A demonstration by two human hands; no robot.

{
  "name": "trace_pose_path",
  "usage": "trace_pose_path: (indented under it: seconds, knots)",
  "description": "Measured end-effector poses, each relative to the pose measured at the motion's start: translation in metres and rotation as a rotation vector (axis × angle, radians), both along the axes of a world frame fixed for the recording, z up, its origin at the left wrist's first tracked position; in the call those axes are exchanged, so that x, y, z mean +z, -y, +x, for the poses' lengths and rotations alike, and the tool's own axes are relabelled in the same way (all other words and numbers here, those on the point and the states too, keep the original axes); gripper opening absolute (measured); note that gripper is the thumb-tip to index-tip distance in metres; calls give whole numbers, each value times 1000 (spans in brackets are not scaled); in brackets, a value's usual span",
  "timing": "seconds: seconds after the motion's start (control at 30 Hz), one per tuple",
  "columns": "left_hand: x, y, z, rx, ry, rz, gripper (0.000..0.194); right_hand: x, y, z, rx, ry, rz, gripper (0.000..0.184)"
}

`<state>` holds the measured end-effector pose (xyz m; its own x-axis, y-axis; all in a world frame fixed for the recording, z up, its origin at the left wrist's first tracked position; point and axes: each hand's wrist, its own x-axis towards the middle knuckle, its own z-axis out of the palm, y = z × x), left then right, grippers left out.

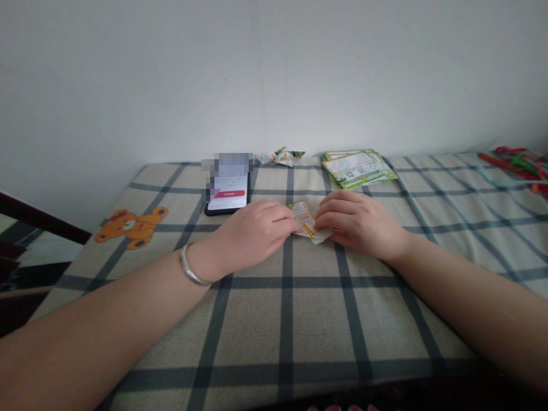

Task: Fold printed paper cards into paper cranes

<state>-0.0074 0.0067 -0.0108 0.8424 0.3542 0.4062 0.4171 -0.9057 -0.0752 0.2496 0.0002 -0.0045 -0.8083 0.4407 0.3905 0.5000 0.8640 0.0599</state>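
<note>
Between my hands, low over the checked cloth, is a partly folded printed paper with yellow, orange and green areas. My left hand, with a silver bangle at the wrist, pinches the paper's left side. On its right side, the curled fingers of my right hand hold the paper too; some fingertips are hidden behind it. Beyond it, to the right, lies a stack of green and white printed leaflets. Small folded paper pieces in similar print rest near the wall.
A phone with a lit, partly blurred screen is just beyond my left hand. An orange bear cutout lies at left. Red and green strips are at far right. The checked tablecloth meets a white wall.
</note>
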Motion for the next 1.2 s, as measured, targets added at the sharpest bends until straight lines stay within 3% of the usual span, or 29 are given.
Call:
trace_pose_path:
  seconds: [0.2,0.67,1.2]
  knots:
    - [3,-1,0,-57,-19,43,22,3,1,-2,4,46,112,20]
    - [2,-2,-1,-44,-43,155,20,5,4,-2,85,118,104,21]
    - [4,4,2,-78,-82,55,21,4,13,-11,18,197,129,22]
